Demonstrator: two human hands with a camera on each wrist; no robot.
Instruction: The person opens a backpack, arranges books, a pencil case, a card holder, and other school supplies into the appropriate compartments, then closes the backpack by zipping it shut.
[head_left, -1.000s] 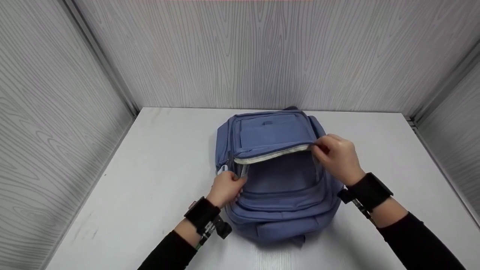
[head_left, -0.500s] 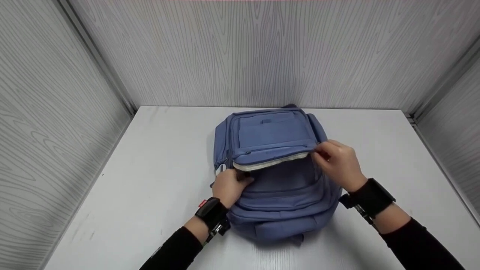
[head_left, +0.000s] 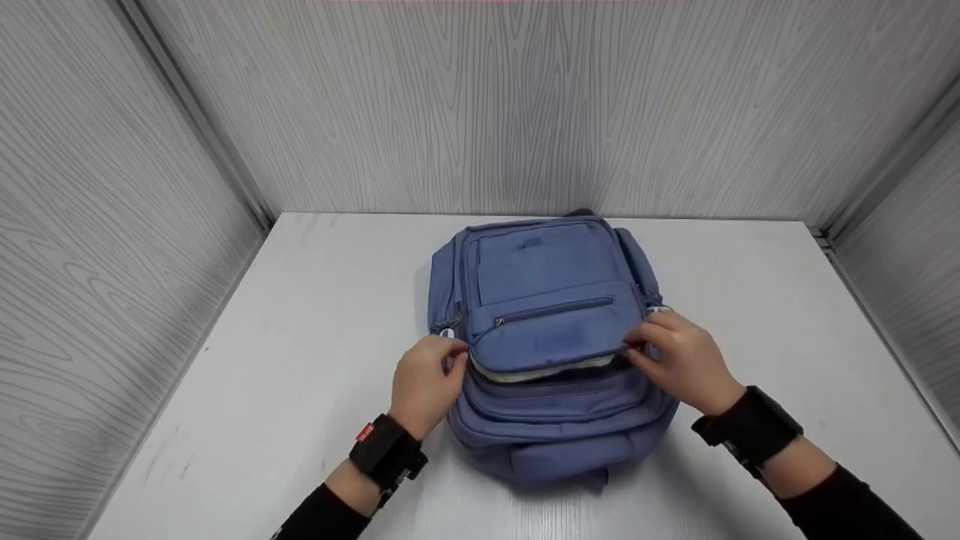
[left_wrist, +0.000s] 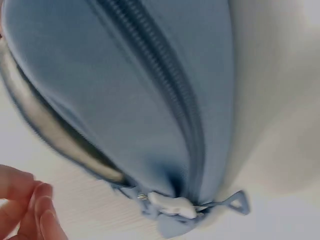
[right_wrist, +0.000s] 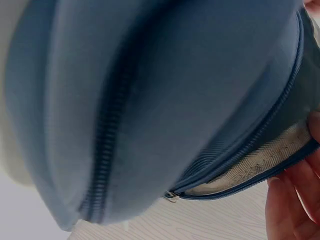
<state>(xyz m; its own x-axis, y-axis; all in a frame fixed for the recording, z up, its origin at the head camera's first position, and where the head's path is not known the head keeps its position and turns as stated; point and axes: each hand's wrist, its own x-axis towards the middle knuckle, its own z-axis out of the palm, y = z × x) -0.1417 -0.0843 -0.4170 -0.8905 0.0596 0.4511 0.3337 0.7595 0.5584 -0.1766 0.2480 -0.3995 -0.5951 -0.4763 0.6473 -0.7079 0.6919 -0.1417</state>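
A blue backpack [head_left: 555, 427] lies on the white table with its unzipped front flap [head_left: 559, 334] folded down over the pocket opening. The flap's pale lining shows along its lower edge. My right hand [head_left: 682, 364] pinches the right edge of that flap between thumb and fingers; the right wrist view has the zipper edge [right_wrist: 250, 185] between the fingertips. Beside the flap's left edge is my left hand [head_left: 427, 382], its fingers loosely bent. In the left wrist view these fingertips [left_wrist: 45, 202] stand apart from the fabric, with nothing seen between them. The pocket's inside is mostly hidden.
White tags hang on zipper pulls at the left [head_left: 448, 334] and right [head_left: 658, 308] of the backpack. A small closed zipper [head_left: 555, 309] crosses the flap. Pale wood-grain panels [head_left: 450, 105] enclose the table [head_left: 322, 300] at the back and sides.
The flap has come down towards me over the pocket opening, the right hand moving down with it. My left hand has come out from the opening and moved left to the flap's edge.
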